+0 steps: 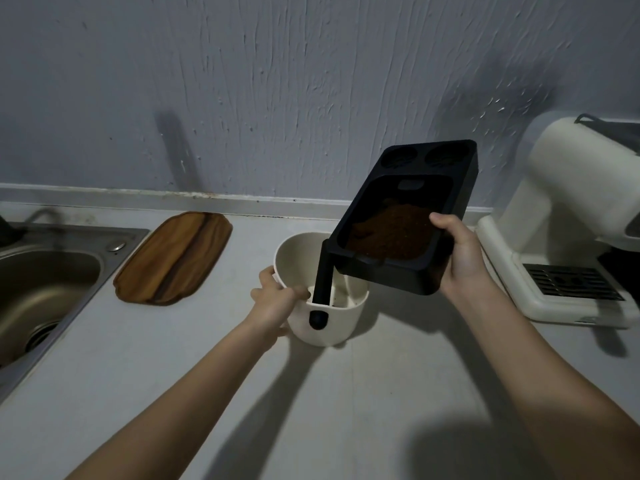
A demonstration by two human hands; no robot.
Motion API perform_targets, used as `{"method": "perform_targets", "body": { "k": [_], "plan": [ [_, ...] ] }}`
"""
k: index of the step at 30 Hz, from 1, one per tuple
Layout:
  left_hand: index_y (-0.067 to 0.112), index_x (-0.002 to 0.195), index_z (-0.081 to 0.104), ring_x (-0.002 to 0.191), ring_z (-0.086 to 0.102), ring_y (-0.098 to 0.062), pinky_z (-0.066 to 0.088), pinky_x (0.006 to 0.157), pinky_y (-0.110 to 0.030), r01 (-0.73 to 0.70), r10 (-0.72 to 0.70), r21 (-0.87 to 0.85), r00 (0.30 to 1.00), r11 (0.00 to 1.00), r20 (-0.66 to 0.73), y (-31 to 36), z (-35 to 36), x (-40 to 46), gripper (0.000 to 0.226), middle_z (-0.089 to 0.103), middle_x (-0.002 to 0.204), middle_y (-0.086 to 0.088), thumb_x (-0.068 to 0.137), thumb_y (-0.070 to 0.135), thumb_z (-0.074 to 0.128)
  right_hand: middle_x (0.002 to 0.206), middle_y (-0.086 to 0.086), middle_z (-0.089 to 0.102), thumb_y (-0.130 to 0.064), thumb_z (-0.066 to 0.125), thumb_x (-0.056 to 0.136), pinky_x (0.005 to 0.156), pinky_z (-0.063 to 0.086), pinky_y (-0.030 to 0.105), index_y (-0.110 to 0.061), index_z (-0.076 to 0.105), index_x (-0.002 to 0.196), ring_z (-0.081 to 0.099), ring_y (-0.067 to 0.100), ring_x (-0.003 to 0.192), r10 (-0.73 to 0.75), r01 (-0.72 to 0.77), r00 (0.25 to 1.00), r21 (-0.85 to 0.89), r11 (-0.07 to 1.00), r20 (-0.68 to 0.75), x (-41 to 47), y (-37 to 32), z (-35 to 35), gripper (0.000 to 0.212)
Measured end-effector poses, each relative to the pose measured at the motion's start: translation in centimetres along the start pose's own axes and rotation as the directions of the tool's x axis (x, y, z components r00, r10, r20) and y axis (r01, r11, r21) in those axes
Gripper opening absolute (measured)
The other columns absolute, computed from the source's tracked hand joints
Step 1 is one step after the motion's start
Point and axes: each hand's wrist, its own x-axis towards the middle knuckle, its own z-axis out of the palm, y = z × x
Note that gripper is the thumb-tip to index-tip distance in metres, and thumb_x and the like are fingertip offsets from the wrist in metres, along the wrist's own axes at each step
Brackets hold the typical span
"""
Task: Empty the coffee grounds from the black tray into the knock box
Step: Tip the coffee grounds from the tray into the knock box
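One rigid black tray (408, 216) tilts above the knock box (323, 296), loose coffee grounds (394, 233) heaped low; light, probably smooth, so the right hand (460, 258) clasps its side while the left hand (277, 299) grips the box rim

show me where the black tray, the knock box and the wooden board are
black tray (460, 161), head view, on its upper right rim.
knock box (341, 317), head view, on its front wall.
wooden board (173, 258), head view, on its middle.

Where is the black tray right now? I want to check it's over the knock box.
In the head view, the black tray is right of centre, tilted in the right hand, its low end over the knock box.
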Motion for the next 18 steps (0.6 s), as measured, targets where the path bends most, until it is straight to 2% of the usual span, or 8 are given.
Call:
{"method": "perform_targets", "body": {
  "k": [2,4,6,7,10,14,16,18],
  "plan": [
    [0.031,0.131,0.020,0.114,0.037,-0.028,0.036,0.084,-0.045,-0.013,0.014,-0.013,0.998,1.000,0.061,-0.1,-0.6,0.4,0.068,0.029,0.133,-0.005,0.077,0.018,0.059,0.125,0.021,0.057,-0.017,0.056,0.078,0.102,0.040,0.048,0.000,0.054,0.118,0.056,0.032,0.112,0.002,-0.002,1.000,-0.018,1.000,-0.005,0.1,0.1,0.0,0.043],
    [0.035,0.131,0.019,0.117,0.034,-0.024,0.029,0.094,-0.045,-0.036,0.044,-0.048,0.981,0.998,0.189,-0.1,-1.3,0.9,0.076,0.033,0.129,0.003,0.071,0.022,0.065,0.126,0.021,0.056,-0.018,0.060,0.076,0.102,0.040,0.049,-0.002,0.050,0.122,0.055,0.033,0.113,0.004,-0.005,1.000,-0.040,0.999,-0.013,0.2,0.1,0.1,0.050],
    [0.038,0.131,0.016,0.118,0.034,-0.019,0.023,0.103,-0.041,-0.057,0.071,-0.049,0.936,0.997,0.344,0.0,-2.0,1.3,0.089,0.038,0.119,0.014,0.061,0.024,0.069,0.126,0.019,0.056,-0.020,0.063,0.072,0.100,0.042,0.049,-0.003,0.046,0.124,0.055,0.032,0.112,-0.004,0.002,1.000,-0.069,0.998,-0.023,0.3,0.1,0.2,0.057],
    [0.038,0.131,0.015,0.116,0.037,-0.016,0.026,0.103,-0.036,-0.078,0.089,-0.043,0.910,0.996,0.405,0.0,-2.3,1.5,0.094,0.039,0.117,0.016,0.058,0.022,0.072,0.125,0.019,0.056,-0.020,0.064,0.071,0.100,0.043,0.049,-0.004,0.046,0.124,0.056,0.031,0.112,-0.011,0.009,1.000,-0.086,0.996,-0.025,0.3,0.0,0.2,0.059],
    [0.037,0.130,0.015,0.117,0.040,-0.015,0.041,0.091,-0.025,-0.189,0.159,0.012,0.859,0.982,0.488,-0.4,-3.1,2.3,0.101,0.039,0.123,0.010,0.053,0.012,0.076,0.125,0.019,0.056,-0.020,0.065,0.069,0.099,0.043,0.048,-0.004,0.046,0.124,0.056,0.031,0.111,-0.032,0.029,0.999,-0.127,0.991,-0.021,0.5,0.0,0.5,0.060],
    [0.038,0.132,0.010,0.112,0.039,-0.003,0.047,0.073,-0.008,-0.303,0.233,0.061,0.832,0.951,0.504,-0.3,-3.5,2.8,0.108,0.035,0.122,0.018,0.053,0.011,0.078,0.118,0.015,0.061,-0.019,0.066,0.069,0.088,0.050,0.040,-0.005,0.049,0.121,0.059,0.029,0.106,-0.087,0.081,0.996,-0.200,0.976,-0.020,0.9,-0.1,0.8,0.057],
    [0.038,0.129,0.011,0.112,0.039,-0.003,0.047,0.072,-0.006,-0.347,0.275,0.059,0.825,0.936,0.494,-0.3,-3.3,3.0,0.107,0.034,0.121,0.019,0.051,0.011,0.079,0.112,0.013,0.063,-0.017,0.067,0.067,0.083,0.052,0.039,-0.006,0.051,0.116,0.061,0.027,0.103,-0.113,0.106,0.993,-0.223,0.969,-0.019,1.0,-0.2,0.9,0.053],
    [0.040,0.126,0.011,0.115,0.038,-0.005,0.047,0.075,-0.006,-0.381,0.313,0.050,0.821,0.923,0.478,-0.5,-3.0,3.1,0.107,0.032,0.122,0.018,0.049,0.013,0.080,0.111,0.014,0.064,-0.020,0.068,0.062,0.085,0.052,0.041,-0.007,0.053,0.115,0.062,0.026,0.100,-0.120,0.114,0.993,-0.252,0.961,-0.009,1.0,-0.2,1.1,0.057]
  ]
}}
